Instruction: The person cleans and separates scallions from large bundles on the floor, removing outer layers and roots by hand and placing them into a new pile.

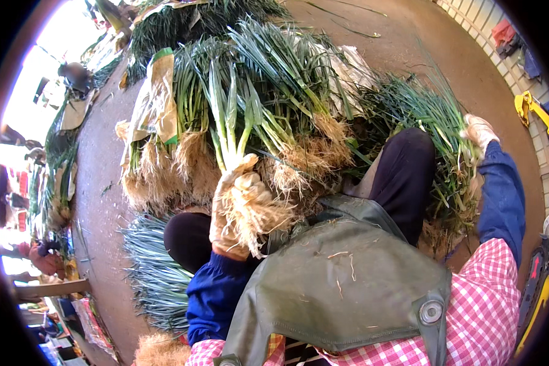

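Brown smooth floor [402, 46] all round; dead ahead a big heap of long green stalks w/ bushy tan roots [192, 100], part-covered L by a crumpled tan sheet w/ green edge [155, 91], w/ a pale crumpled sack [354, 70] behind. 2nd heap of thin dark-green stalks [402, 107] to R; pile of blue-green leaves [155, 268] lower L. Dark-trousered R knee [402, 177] sticks up btwn front & R heaps, in the way. Olive-green apron [341, 274] w/ root bits on it fills lower ctr. L hand [222, 216], pale-gloved, blue sleeve, is up in front of body, fingers closed round a small bunch of thick green-white stalks [230, 122], leaves pointing away, roots hanging twd apron. R hand [480, 131], also pale-gloved, arm out wide, fingers curled at R heap's edge; can't tell if gripping. L palm mostly hidden by roots; R fingertips lost in leaves; far-L bkgd overexposed, hard to make out; rim cut off black.
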A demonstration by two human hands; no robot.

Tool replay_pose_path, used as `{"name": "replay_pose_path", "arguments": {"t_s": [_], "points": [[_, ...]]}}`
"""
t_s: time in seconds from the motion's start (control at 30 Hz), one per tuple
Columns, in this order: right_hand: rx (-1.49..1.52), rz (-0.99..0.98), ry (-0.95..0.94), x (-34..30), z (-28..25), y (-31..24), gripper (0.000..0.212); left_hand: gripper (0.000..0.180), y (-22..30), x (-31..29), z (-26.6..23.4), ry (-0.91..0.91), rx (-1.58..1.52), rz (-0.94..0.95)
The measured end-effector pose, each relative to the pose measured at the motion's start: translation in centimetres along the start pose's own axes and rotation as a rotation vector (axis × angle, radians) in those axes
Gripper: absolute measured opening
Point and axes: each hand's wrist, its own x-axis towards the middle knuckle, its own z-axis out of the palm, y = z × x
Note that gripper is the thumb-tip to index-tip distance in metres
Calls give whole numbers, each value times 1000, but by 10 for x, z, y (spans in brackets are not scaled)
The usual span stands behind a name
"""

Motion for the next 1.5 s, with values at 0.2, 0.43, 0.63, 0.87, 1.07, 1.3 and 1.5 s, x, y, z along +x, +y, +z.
{"name": "replay_pose_path", "arguments": {"t_s": [0.2, 0.43, 0.63, 0.87, 1.07, 1.3, 1.5], "points": [[1229, -687, -274, -12, -27, -204, 59, 22, 2, -32, 30, 114, 68, 32], [1680, -757, -1241, -9, 2, -446, 57, 24, -9, -40, 51, 66, 77, 21], [1899, -603, -675, 19, 9, -418, 33, 26, 1, -45, 54, 82, 119, 48], [2410, -1184, -659, 92, -40, -225, 37, 29, 4, -44, 59, 56, 175, 69], [2681, -1413, 60, 62, -31, -83, 42, 32, 5, -45, 84, 19, 267, 109], [2651, -1070, -370, -23, -28, -247, 76, 35, 20, -48, 122, -55, 428, 246], [1438, -543, -125, -19, 44, -424, 91, 38, 63, -26, 166, -214, 646, 443]]}}
